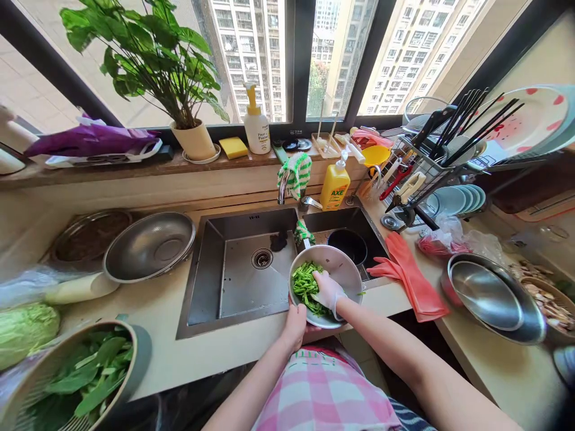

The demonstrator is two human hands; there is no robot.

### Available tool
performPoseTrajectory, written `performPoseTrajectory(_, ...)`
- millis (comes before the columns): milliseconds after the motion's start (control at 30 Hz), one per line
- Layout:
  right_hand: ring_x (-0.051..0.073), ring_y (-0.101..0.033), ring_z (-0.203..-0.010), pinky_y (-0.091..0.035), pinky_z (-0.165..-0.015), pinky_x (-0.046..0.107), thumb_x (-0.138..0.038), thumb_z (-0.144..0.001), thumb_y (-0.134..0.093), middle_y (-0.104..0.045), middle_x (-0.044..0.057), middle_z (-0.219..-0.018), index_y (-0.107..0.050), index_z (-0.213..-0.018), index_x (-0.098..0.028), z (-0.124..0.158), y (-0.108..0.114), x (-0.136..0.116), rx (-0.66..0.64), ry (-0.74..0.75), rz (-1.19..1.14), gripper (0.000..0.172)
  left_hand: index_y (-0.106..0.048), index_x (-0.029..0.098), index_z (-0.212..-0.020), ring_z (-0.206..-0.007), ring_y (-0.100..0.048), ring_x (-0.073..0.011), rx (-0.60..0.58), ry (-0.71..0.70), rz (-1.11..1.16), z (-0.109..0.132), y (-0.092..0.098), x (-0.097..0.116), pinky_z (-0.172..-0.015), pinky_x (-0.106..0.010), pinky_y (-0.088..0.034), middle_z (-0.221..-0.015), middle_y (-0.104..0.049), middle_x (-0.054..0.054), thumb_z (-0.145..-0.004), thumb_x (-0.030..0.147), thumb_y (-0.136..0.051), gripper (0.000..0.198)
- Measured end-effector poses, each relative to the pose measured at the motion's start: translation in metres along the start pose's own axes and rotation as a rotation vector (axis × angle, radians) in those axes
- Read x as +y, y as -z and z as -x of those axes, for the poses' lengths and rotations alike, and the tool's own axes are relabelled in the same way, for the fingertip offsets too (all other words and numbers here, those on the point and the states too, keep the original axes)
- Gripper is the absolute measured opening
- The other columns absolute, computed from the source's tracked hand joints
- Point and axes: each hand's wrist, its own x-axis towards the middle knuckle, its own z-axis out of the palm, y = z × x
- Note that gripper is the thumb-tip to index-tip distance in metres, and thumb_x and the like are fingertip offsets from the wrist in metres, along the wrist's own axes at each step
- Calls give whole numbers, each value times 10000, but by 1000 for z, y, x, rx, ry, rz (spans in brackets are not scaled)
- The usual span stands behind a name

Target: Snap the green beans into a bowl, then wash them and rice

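Observation:
A metal bowl [348,272] is tilted at the sink's front edge, with cut green vegetables [306,284] gathered at its left side. My left hand [295,323], bare, grips the bowl's lower left rim. Inside the bowl, my right hand [327,291] wears a thin clear glove and its fingers are closed on the greens; the fingertips are partly hidden among them. A few green bits lie at the bowl's right rim.
Behind the bowl is a double sink [233,305] with a black pan [348,244] in its right basin. Pink rubber gloves [415,287] lie to the right, near stacked metal bowls [487,293]. A wok [150,246] and a basket of leaves [130,359] are at left.

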Motion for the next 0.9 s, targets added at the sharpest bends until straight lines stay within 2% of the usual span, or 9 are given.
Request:
performPoseTrajectory(233, 215, -584, -917, -400, -710, 287, -443, -721, -566, -596, 64, -1035, -458, -1091, -244, -4, 13, -9, 86, -18, -58, 434, -210, 252, -1302, -541, -586, -105, -16, -29, 56, 1, 4, 8, -465, -223, -511, -945, -606, -61, -782, 156, -379, 556)
performPoseTrajectory(333, 244, -581, -927, -424, -727, 315, -567, -604, -631, -588, 88, -1059, -440, -1154, -240, -3, 24, -18, 27, 42, -67, 668, -220, 266, -1292, -514, -575, -95, 0, -45, 87, 1, 7, 9, -456, -229, -510, -946, -602, -55, -784, 142, -375, 546)
performPoseTrajectory(433, 299, -534, -1026, -425, -791, 363, -629, -473, -684, -544, 125, -1146, -421, -1230, -244, -1, 51, -13, -44, 124, -5, 889, -256, 264, -1263, -519, -579, -97, -22, -47, 106, 1, 10, 7, -460, -236, -513, -948, -600, -54, -788, 144, -379, 505)
performPoseTrajectory(500, 288, -540, -1028, -426, -804, 355, -576, -552, -664, -558, 113, -1143, -474, -1201, -252, 3, 73, -4, -79, 115, 31, 749, -280, 261, -1237, -521, -581, -97, -24, -42, 123, 1, 10, 6, -461, -235, -512, -931, -601, -46, -792, 140, -370, 469)
performPoseTrajectory(600, 273, -596, -919, -443, -744, 341, -390, -695, -589, -626, 129, -1017, -589, -1040, -188, 12, 93, 8, -90, -8, 70, 400, -299, 252, -1202, -530, -586, -101, -5, -32, 167, 0, 9, 4, -461, -230, -509, -893, -604, -32, -794, 131, -363, 430)
performPoseTrajectory(667, 297, -597, -908, -441, -726, 362, -313, -745, -525, -629, 176, -989, -602, -978, -133, 21, 87, 8, -53, -86, 93, 304, -302, 253, -1192, -537, -592, -106, 2, -24, 194, -1, 7, 3, -463, -232, -509, -874, -607, -23, -791, 128, -368, 425)
performPoseTrajectory(733, 297, -586, -930, -435, -734, 366, -283, -783, -465, -609, 204, -1026, -578, -998, -108, 30, 68, 1, -9, -133, 84, 300, -303, 253, -1192, -538, -596, -110, 4, -12, 213, -2, 6, 2, -465, -235, -510, -859, -609, -19, -788, 127, -373, 429)
performPoseTrajectory(833, 239, -599, -884, -432, -727, 312, -266, -795, -441, -615, 180, -1021, -550, -1016, -106, 36, 35, -17, 17, -173, 29, 294, -302, 250, -1206, -534, -594, -104, 9, -10, 224, -4, 5, 1, -475, -231, -513, -852, -612, -21, -787, 132, -388, 444)
performPoseTrajectory(900, 198, -606, -824, -425, -707, 276, -253, -804, -421, -639, 135, -948, -564, -969, -125, 31, 25, -25, 22, -134, -58, 253, -310, 244, -1210, -541, -594, -104, 15, -13, 217, -5, 6, 1, -483, -227, -514, -846, -614, -23, -783, 139, -402, 450)
